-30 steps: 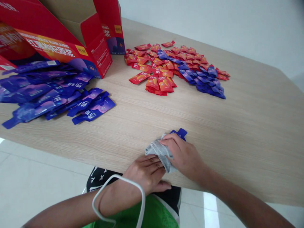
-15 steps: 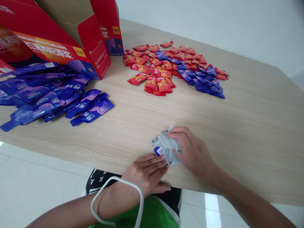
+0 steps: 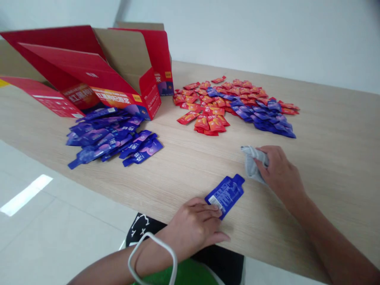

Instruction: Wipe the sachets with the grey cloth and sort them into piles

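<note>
A blue spouted pouch [image 3: 228,194] lies flat near the table's front edge, its printed back with a barcode facing up. The outstretched fingers of my left hand [image 3: 197,223] rest on its lower end and press it to the wood. My right hand [image 3: 280,170] grips a folded grey cloth [image 3: 253,163] just to the right of the pouch's spout, apart from it. On the left lies a heap of similar blue pouches [image 3: 109,134]. Farther back are many small red sachets [image 3: 208,107], with a row of blue-purple pouches [image 3: 264,114] lying over their right side.
Open red cardboard boxes [image 3: 118,85] stand at the back left, flaps up, behind the blue heap. A white wall [image 3: 267,35] borders the table's [image 3: 326,158] far side. A white cable loop [image 3: 152,237] hangs in front of my left forearm.
My right hand has drawn the cloth off the pouch to the right, so the pouch's back now shows. My left hand still presses its lower end. The camera view has shifted.
</note>
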The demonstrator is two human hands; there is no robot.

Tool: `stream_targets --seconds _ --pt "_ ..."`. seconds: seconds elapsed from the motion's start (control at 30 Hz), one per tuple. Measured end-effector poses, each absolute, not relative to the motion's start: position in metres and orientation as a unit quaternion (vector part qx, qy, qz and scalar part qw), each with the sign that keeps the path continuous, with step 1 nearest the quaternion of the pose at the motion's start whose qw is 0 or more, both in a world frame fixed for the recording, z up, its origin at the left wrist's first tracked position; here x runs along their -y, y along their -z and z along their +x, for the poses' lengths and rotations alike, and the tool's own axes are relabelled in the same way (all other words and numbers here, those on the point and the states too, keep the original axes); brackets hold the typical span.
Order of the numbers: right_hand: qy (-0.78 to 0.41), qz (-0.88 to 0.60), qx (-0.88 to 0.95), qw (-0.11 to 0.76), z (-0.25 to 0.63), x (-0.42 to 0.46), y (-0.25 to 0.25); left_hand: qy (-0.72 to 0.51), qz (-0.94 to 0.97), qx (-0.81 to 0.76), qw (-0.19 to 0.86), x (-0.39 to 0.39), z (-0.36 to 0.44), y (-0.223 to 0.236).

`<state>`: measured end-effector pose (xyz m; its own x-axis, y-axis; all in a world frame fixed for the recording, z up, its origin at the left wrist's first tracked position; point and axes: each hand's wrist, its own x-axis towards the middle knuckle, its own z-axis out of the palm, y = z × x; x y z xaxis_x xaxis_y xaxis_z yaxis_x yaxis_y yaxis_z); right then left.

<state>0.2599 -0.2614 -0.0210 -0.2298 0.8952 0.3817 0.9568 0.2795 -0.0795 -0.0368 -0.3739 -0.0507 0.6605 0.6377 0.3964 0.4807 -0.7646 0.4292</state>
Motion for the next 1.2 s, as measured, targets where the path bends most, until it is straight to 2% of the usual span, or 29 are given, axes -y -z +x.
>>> stream_targets --seconds 0.1,0.37,0.5,0.67,0.87,1.07,1.2 --pt "0.105 -0.595 0.761 0.238 0.267 0.262 0.018 -0.238 0.894 -0.354 0.136 0.363 -0.029 0.035" --pt "0.037 -0.634 0.729 0.254 0.312 0.255 0.043 -0.107 0.859 -0.485 0.120 0.338 0.011 0.030" --pt "-0.018 -0.629 0.725 0.279 0.332 0.238 0.056 -0.050 0.872 -0.470 0.128 0.322 0.016 0.029" --pt "-0.060 -0.586 0.731 0.345 0.332 0.234 0.067 -0.092 0.900 -0.413 0.107 0.317 -0.007 0.010" --pt "-0.127 -0.592 0.706 0.368 0.321 0.240 0.066 -0.142 0.890 -0.433 0.030 0.320 -0.097 -0.023" --pt "-0.153 -0.576 0.719 0.357 0.311 0.240 0.076 -0.147 0.809 -0.563 -0.081 0.284 -0.238 -0.060" --pt "-0.161 -0.564 0.734 0.342 0.312 0.238 0.098 -0.121 0.751 -0.638 -0.119 0.248 -0.305 -0.072"
